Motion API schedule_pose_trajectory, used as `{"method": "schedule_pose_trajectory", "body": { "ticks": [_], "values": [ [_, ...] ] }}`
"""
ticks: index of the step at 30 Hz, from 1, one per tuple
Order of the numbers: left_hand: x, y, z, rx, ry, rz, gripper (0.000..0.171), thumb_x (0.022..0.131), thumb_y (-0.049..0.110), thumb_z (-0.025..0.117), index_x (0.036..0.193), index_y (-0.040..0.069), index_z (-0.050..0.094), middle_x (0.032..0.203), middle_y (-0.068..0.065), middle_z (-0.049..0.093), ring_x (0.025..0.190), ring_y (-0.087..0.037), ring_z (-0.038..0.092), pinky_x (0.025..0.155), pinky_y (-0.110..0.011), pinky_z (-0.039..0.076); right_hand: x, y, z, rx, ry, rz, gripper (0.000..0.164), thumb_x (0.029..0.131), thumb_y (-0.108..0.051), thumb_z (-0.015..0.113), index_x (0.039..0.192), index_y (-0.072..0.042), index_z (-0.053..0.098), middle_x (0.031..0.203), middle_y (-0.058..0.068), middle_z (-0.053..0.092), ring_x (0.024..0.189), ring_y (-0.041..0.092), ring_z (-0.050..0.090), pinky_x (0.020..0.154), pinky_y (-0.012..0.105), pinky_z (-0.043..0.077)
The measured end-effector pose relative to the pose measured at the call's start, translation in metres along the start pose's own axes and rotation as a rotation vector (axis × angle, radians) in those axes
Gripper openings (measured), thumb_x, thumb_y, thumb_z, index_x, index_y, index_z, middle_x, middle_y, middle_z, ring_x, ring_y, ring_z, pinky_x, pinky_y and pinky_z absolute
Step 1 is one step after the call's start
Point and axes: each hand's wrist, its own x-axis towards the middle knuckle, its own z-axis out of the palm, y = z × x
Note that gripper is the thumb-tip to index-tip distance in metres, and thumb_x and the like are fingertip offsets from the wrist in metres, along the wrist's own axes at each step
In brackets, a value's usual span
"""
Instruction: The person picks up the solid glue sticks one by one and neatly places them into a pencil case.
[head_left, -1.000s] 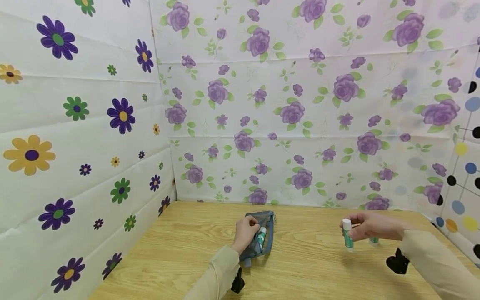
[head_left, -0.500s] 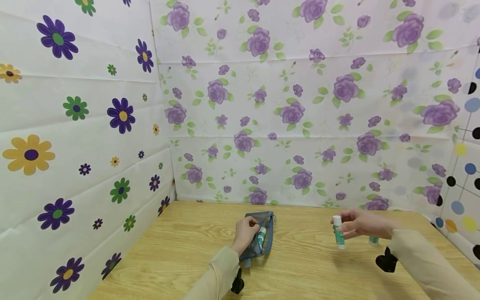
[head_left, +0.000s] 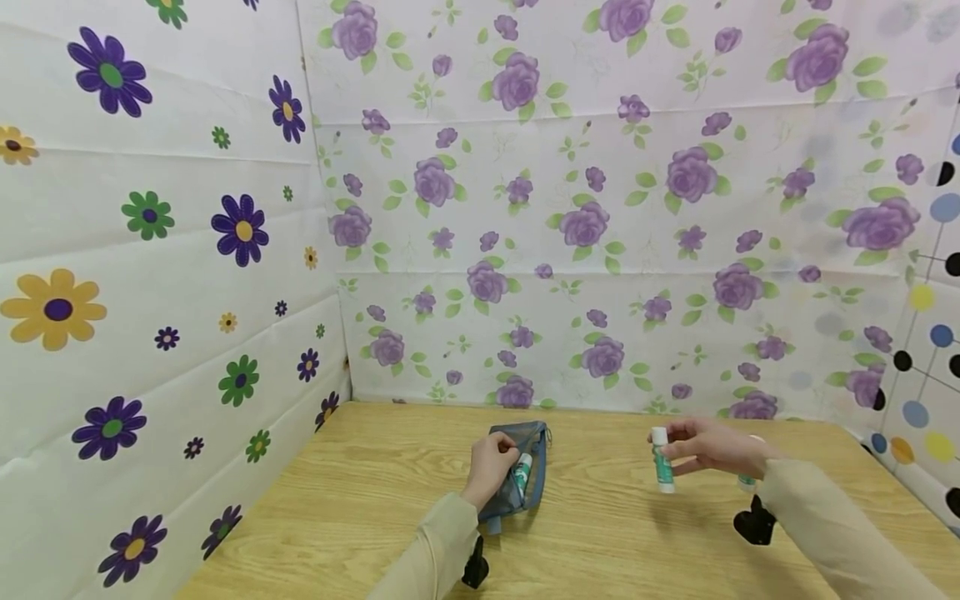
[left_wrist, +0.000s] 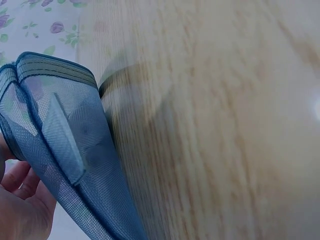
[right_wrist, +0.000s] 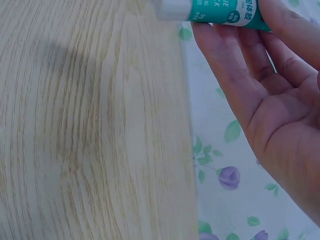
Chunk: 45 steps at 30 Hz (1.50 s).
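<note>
A blue mesh zip pouch [head_left: 539,479] lies on the wooden table, with one green-and-white glue stick [head_left: 522,472] inside it. My left hand [head_left: 490,468] pinches the pouch's edge; in the left wrist view the pouch [left_wrist: 95,135] is held by the fingers at the far left. My right hand [head_left: 716,447] grips a second glue stick [head_left: 663,463] upright above the table, white cap up. Close up in the right wrist view, thumb and fingers hold that glue stick [right_wrist: 225,11] by its green label. Behind the right wrist stands another glue stick [head_left: 746,482], mostly hidden.
The light wooden table [head_left: 600,542] runs back to a wall cloth [head_left: 555,333] with purple roses. A flower-printed cloth [head_left: 172,275] borders the left side, and a dotted cloth [head_left: 930,400] the right. Black wrist mounts [head_left: 755,522] hang under both forearms.
My right hand has moved left with the glue stick, bringing it nearer the pouch. More of the glue stick behind that wrist shows. The left hand keeps its place on the pouch.
</note>
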Motion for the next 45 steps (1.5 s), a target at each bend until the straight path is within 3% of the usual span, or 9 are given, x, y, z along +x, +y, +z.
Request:
{"method": "schedule_pose_trajectory", "body": {
  "ticks": [14, 21, 32, 45],
  "values": [
    [-0.002, -0.001, -0.001, -0.001, 0.0, -0.008, 0.005, 0.086, 0.0, 0.056, 0.085, -0.001, 0.061, 0.074, -0.001, 0.053, 0.062, -0.014, 0.048, 0.055, -0.031, 0.041, 0.013, 0.004, 0.008, 0.018, 0.098, 0.008, 0.033, 0.092, -0.008, 0.051, 0.119, 0.009, 0.045, 0.108, 0.022, 0.048, 0.099, 0.035, 0.051, 0.083, 0.047, 0.041],
    [-0.003, 0.0, -0.001, -0.005, 0.0, -0.01, 0.005, 0.086, 0.0, 0.056, 0.086, -0.002, 0.061, 0.075, -0.002, 0.053, 0.062, -0.014, 0.048, 0.056, -0.031, 0.041, 0.02, 0.004, 0.016, 0.024, 0.14, 0.009, 0.022, 0.091, -0.008, 0.053, 0.105, 0.008, 0.051, 0.107, 0.022, 0.047, 0.097, 0.035, 0.052, 0.082, 0.047, 0.042],
    [-0.001, 0.001, -0.001, -0.001, 0.0, -0.023, 0.005, 0.086, 0.001, 0.056, 0.085, 0.0, 0.061, 0.073, -0.001, 0.053, 0.061, -0.014, 0.047, 0.055, -0.03, 0.04, 0.027, 0.008, 0.023, 0.026, 0.185, -0.002, 0.046, 0.092, -0.011, 0.053, 0.127, 0.014, 0.037, 0.112, 0.022, 0.047, 0.098, 0.034, 0.052, 0.082, 0.045, 0.042],
    [0.002, 0.001, -0.001, 0.014, 0.003, -0.01, 0.005, 0.085, 0.0, 0.057, 0.083, 0.001, 0.062, 0.073, -0.002, 0.053, 0.061, -0.014, 0.048, 0.055, -0.03, 0.041, 0.044, 0.013, 0.043, -0.017, 0.205, 0.008, 0.037, 0.092, -0.012, 0.053, 0.117, 0.014, 0.046, 0.103, 0.02, 0.052, 0.094, 0.035, 0.054, 0.079, 0.043, 0.044]
  ]
}}
